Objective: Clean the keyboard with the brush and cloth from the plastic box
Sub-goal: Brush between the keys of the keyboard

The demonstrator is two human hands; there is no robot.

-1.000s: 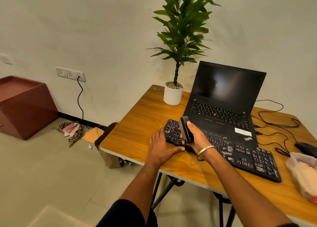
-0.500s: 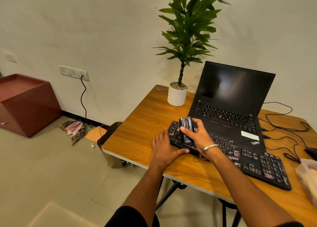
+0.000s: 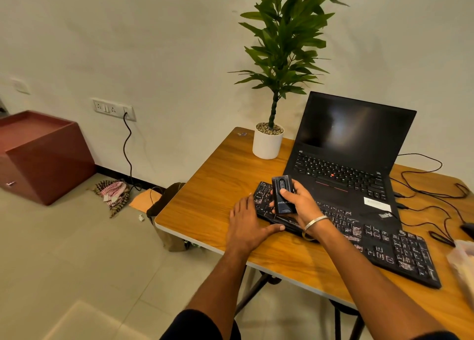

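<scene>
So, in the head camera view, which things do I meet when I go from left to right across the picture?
Red-brown cabinet → wall socket panel → checked cloth on the floor → left hand → white plant pot → brush in the right hand → laptop → plastic box.

R hand (image 3: 298, 203) has turned the brush (image 3: 282, 194) upright, flat face now twd cam
</scene>
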